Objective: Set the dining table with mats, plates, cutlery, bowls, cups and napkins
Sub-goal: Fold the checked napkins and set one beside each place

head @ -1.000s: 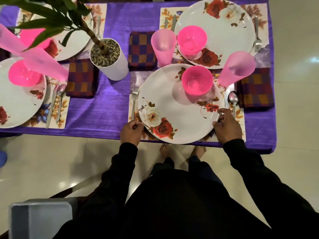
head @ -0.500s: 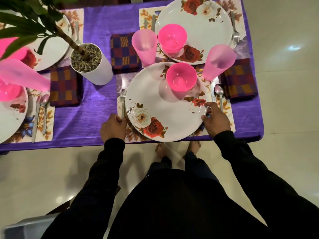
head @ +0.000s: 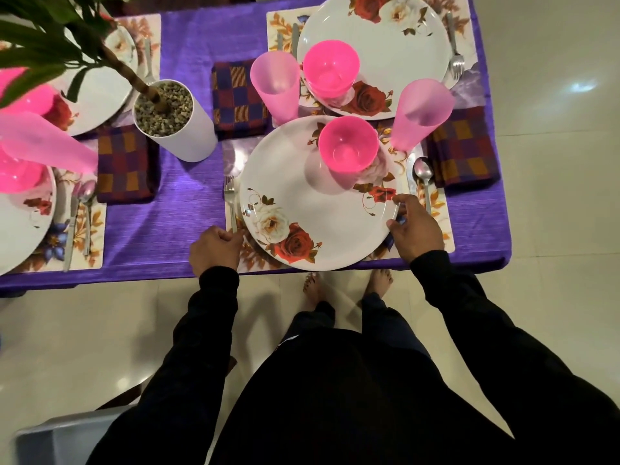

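The near white rose-patterned plate [head: 318, 209] lies on a floral mat [head: 440, 219] at the table's front edge, and a pink bowl [head: 347, 144] stands on it. My left hand [head: 214, 250] is curled around the lower end of the fork [head: 230, 196], just left of the plate. My right hand [head: 416, 229] grips the plate's right rim between thumb and fingers. A knife [head: 409, 166] and a spoon [head: 423, 174] lie right of the plate. Behind them stands a pink cup [head: 421, 112], with a checked napkin [head: 464, 146] beside it.
The purple tablecloth [head: 161, 216] holds three more place settings. Their plates [head: 396, 38], pink bowls [head: 330, 70], pink cups [head: 275, 83] and napkins [head: 240, 95] crowd the far side and the left. A white plant pot [head: 174, 124] stands left of centre. A grey chair [head: 60, 441] sits bottom left.
Both hands stay at the same spots on the near setting, the left at the fork, the right at the plate's rim. Only the camera view has shifted.
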